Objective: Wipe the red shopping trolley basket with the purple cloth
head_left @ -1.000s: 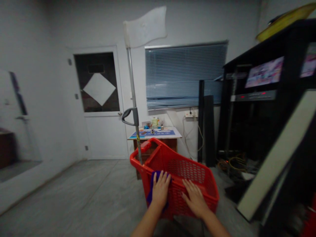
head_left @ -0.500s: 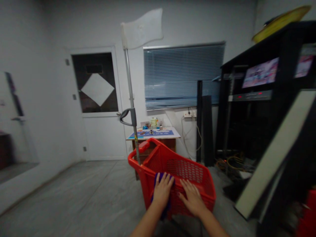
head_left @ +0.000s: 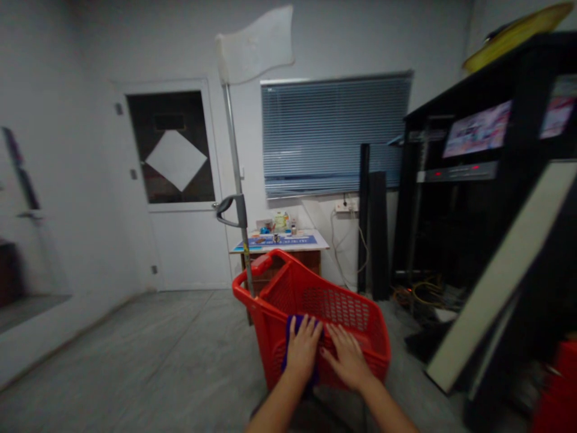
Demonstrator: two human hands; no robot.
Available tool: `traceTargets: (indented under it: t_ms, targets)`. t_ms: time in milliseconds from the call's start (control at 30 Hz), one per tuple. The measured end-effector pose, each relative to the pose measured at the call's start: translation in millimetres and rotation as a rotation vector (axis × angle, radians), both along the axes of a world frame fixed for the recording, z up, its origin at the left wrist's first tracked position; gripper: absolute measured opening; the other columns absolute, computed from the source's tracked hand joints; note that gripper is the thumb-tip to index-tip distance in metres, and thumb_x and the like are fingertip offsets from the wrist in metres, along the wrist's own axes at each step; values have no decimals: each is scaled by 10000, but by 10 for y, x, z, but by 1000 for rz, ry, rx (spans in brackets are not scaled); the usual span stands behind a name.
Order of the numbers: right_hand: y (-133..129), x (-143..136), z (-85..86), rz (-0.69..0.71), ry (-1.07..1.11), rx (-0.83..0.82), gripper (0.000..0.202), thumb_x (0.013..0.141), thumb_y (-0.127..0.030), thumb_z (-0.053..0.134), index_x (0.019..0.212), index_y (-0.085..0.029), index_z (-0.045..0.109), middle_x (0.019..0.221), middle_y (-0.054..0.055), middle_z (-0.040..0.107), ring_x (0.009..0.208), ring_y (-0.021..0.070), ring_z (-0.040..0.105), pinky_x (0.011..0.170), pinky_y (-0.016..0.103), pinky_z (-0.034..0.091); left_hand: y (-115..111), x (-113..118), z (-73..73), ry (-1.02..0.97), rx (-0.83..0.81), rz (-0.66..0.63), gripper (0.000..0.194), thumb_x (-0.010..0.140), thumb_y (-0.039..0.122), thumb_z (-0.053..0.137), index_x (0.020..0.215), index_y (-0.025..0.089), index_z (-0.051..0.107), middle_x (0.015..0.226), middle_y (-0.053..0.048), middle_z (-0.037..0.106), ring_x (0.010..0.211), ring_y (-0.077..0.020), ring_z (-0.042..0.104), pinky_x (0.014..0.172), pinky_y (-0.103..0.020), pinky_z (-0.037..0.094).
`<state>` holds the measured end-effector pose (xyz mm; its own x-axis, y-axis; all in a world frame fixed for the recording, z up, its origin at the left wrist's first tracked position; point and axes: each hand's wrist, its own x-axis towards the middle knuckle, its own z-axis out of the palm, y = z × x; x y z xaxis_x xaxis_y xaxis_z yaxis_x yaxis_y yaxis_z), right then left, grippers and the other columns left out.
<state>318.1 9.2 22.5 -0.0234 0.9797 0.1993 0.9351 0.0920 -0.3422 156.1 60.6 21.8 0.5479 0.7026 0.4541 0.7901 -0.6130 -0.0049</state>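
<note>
A red plastic shopping cart (head_left: pixel 340 304) with slotted sides stands in front of me on the floor. My left hand (head_left: pixel 303 347) lies over a purple cloth (head_left: pixel 314 376) draped on the cart's near top edge, its fingers bent over the edge and pressing the cloth there. Beside it, my right hand (head_left: pixel 348 356) rests on the same edge with its fingers stretched out and holds nothing. A grey pole (head_left: pixel 232 141) rises by the cart's red handle (head_left: pixel 243 290), with a dark grip (head_left: pixel 232 210) and a white flag-shaped panel (head_left: pixel 256 48) on top.
A small table (head_left: pixel 311 242) with bottles and small items stands behind the cart, under a window blind (head_left: pixel 336 138). A white door (head_left: pixel 187 246) is at the left. Leaning boards (head_left: pixel 500 276), cables (head_left: pixel 426 291) and a black shelf with a screen (head_left: pixel 478 129) are on the right.
My left hand has moved slightly right along the cart's edge, together with the purple cloth, and is closer to my right hand. The view has shifted slightly.
</note>
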Motion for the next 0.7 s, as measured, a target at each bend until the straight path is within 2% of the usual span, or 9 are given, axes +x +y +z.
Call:
traceTargets:
  t_ms: [100,300,400,567,700]
  targets:
    - [-12,1,22,0,-4,-15,752,897,-676,274,1485,-206,287,1537,44,283,1431,239,193,1168,444,152,54,-121,51,33,4,-25,496,969,148,291,1421,326,392,1454,2,472,1379,-197,344,1154,-532,187]
    - [-10,-60,17,-7,-20,-23,766,899,-686,249,1490,-198,266,1544,37,266,1436,235,172,1173,442,133,118,-387,171,23,54,56,505,957,124,304,1411,317,413,1449,-12,477,1380,-210,343,1157,-556,147]
    - [12,-77,-8,-8,-20,-19,754,900,-678,267,1492,-211,260,1545,34,261,1435,237,173,1170,449,142,73,-315,149,-5,34,67,493,959,137,315,1404,316,426,1442,-11,486,1378,-214,344,1160,-553,148]
    - [38,-42,-38,-5,-21,-16,746,901,-669,292,1489,-211,271,1542,37,272,1434,240,178,1169,442,151,7,-66,11,-35,-18,13,477,975,179,305,1419,326,399,1453,-2,473,1387,-207,328,1158,-555,157]
    - [44,9,-34,7,-10,-6,738,902,-672,278,1486,-221,282,1538,40,285,1430,242,193,1167,443,155,36,-63,6,-17,-24,-50,487,982,180,289,1436,343,360,1475,11,441,1395,-191,314,1160,-534,170]
